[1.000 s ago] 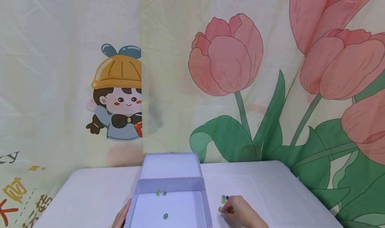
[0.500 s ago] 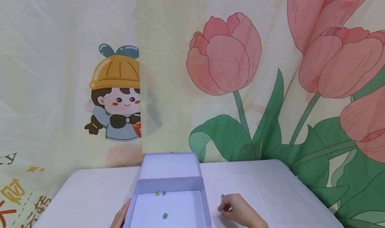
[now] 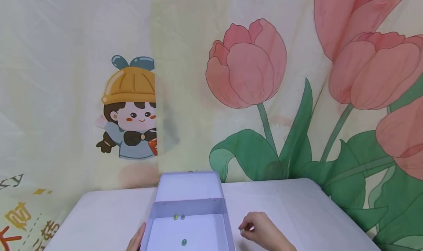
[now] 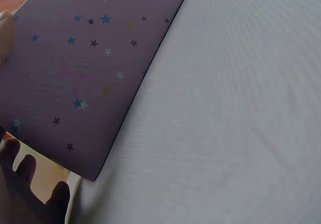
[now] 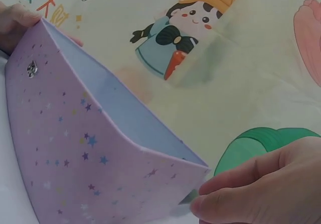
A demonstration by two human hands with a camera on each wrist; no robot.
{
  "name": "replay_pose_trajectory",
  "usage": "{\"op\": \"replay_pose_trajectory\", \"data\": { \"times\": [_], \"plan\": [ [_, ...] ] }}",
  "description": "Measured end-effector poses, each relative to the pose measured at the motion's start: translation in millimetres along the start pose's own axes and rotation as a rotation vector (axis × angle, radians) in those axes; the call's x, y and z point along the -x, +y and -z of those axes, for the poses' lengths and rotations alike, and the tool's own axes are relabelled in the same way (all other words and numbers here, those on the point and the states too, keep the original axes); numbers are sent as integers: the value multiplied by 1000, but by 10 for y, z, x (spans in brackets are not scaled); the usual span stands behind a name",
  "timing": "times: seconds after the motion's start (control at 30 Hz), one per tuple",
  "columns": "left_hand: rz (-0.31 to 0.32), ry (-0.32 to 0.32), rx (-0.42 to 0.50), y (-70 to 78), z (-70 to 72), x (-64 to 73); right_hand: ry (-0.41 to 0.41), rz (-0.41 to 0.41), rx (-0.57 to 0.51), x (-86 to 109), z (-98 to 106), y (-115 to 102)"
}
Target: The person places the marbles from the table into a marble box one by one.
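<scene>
A lilac box [image 3: 229,225] with a star print stands with its lid raised at the back. Inside lie a yellow-green marble [image 3: 176,217], a greyish marble [image 3: 183,217] and a green marble [image 3: 184,242]. My left hand [image 3: 136,238] holds the box at its left side near the front; part of it shows at the corner in the right wrist view. To the right of the box, my right hand [image 3: 264,229] pinches a small marble [image 3: 242,230] between thumb and forefinger, mostly covered by the fingertips. In the right wrist view, that hand [image 5: 271,184] is beside the box wall.
The white table [image 3: 115,214] reaches out on both sides of the box. Behind it hangs a cloth backdrop [image 3: 185,96] with printed tulips and a cartoon figure. The box's open lid [image 3: 190,186] leans back toward this cloth.
My right hand has closed on a marble and risen slightly. The loose marbles seen beside it earlier no longer show. The left hand stays at the box; the head view has tilted slightly.
</scene>
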State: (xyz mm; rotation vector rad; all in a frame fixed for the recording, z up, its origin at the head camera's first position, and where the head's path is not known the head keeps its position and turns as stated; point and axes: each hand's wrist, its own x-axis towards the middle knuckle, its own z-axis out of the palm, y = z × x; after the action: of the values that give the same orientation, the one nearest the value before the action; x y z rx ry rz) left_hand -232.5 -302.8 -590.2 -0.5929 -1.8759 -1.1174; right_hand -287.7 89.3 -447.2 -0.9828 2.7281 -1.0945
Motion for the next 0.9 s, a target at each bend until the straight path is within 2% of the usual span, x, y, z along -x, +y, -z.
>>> {"op": "replay_pose_trajectory", "data": {
  "times": [0.03, 0.13, 0.23, 0.33, 0.4, 0.47, 0.53, 0.6, 0.7, 0.77, 0.83, 0.9],
  "plan": [
    [2, -9, -4, 5, -3, 12, 17, 16, 4, 14, -7, 0],
    [-25, -29, 3, 165, 5, -75, 73, 79, 33, 35, -7, -19],
    [-61, -62, 17, 176, 15, -105, 113, 127, 80, 2, 27, -87],
    [-150, -72, 48, 120, 34, -149, 92, 124, 109, -117, 81, -198],
    [-192, -94, 83, 104, 58, -188, 46, 99, 124, -233, 121, -281],
    [-168, -134, 132, 160, 107, -183, -12, 71, 145, -326, 124, -354],
    [-95, -188, 158, 256, 158, -176, -70, 56, 176, -424, 120, -409],
    [60, -243, 169, 389, 205, -162, -128, 38, 209, -523, 106, -456],
    [303, -312, 122, 574, 255, -182, -191, 33, 280, -686, 74, -498],
    [442, -342, 113, 670, 278, -205, -228, 28, 320, -792, 54, -518],
    [515, -360, 125, 732, 289, -231, -259, 29, 359, -886, 40, -521],
    [548, -369, 141, 769, 289, -243, -289, 19, 373, -948, 36, -518]
  ]
}}
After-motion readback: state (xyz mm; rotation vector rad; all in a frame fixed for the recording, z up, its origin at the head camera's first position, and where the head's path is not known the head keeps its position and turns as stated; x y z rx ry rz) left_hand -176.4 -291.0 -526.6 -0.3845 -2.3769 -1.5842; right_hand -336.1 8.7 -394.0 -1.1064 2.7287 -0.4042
